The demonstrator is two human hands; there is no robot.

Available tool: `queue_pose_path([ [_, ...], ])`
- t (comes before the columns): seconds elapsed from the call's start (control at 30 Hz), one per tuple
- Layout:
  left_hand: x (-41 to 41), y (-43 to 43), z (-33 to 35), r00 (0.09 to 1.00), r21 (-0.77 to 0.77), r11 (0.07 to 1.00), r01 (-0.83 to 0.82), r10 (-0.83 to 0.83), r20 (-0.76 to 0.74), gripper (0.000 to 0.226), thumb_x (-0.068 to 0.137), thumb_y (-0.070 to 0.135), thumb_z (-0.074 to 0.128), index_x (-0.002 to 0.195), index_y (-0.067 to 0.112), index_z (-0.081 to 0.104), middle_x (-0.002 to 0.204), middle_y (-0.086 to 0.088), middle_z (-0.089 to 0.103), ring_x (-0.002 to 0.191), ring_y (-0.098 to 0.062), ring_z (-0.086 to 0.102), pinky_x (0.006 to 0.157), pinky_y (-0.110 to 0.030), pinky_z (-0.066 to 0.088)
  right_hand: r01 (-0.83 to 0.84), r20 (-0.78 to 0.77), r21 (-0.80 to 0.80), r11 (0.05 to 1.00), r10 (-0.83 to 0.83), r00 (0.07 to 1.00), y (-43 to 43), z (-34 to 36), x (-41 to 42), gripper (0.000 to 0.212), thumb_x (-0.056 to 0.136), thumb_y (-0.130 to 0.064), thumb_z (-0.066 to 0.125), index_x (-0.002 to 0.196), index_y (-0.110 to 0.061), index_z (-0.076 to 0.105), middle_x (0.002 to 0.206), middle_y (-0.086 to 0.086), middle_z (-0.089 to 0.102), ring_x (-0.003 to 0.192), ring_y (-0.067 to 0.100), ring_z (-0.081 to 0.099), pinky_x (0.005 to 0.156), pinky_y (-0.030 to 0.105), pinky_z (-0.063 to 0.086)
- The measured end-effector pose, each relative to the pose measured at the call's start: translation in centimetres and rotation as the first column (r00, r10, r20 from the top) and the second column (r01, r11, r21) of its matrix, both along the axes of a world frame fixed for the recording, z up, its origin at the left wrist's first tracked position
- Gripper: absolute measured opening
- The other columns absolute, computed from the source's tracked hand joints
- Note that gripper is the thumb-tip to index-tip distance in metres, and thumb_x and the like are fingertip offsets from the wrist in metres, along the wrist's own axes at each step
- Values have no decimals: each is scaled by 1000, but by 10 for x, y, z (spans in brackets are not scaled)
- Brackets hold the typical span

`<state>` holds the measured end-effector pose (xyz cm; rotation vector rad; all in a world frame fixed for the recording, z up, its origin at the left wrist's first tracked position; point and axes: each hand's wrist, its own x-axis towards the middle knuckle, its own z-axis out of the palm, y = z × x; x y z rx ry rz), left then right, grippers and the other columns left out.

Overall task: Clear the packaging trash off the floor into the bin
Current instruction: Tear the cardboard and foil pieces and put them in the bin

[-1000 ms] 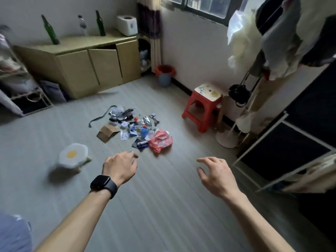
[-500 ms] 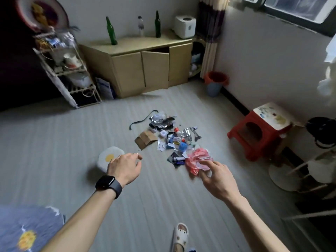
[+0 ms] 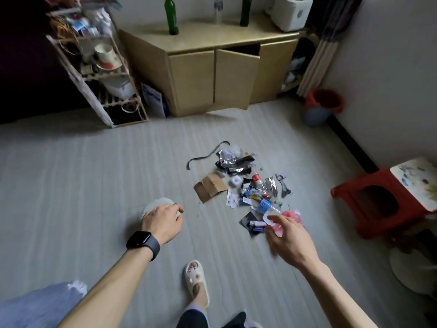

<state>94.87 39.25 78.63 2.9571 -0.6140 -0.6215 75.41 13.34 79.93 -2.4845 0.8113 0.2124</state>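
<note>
Floor (image 3: 71, 174) is pale boards and nothing is cleared yet. Cabinet (image 3: 194, 74) is behind the pile, one door ajar. Rack (image 3: 99, 67) is behind the pile to the left, red stool (image 3: 369, 204) to its right. Bin (image 3: 319, 107) has a red liner and stands well beyond the pile, back right by the wall. We see nothing in it from here.

Pile (image 3: 248, 183) is the task's trash: foil, wrappers, a small bottle and a black strip, all loose on the floor. Cardboard (image 3: 210, 187) lies at its left edge, pink bag (image 3: 292, 215) at its near right corner.

Change: over the last second we have closed in on the pile, and it now fills more of the view. A slipper (image 3: 196, 278) has stepped in on its near side.

Right hand (image 3: 288, 237) has moved from clear of the pile to over the pink bag. Its fingers are spread and loose and grasp nothing. We can't tell whether it touches the bag; the hand is blurred.

Left hand (image 3: 162, 223) is left of the pile, loosely curled and empty, much as before.

We judge this the approach to the first pick, likely the pink bag, with the carry to the bin still to come
</note>
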Motion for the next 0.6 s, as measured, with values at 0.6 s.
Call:
queue_pose_path([
  [0.6, 243, -136, -107, 954, 118, 951, 285, -268, -137, 34, 93, 33, 45, 126, 35, 54, 126, 7, 59, 118, -20, 53, 94, -33, 42, 410, -269, 273, 870, -341, 901, -81, -167, 238, 42, 84, -47, 64, 117, -22, 60, 115, 0, 69, 100, 19, 65, 82, 33, 53],
])
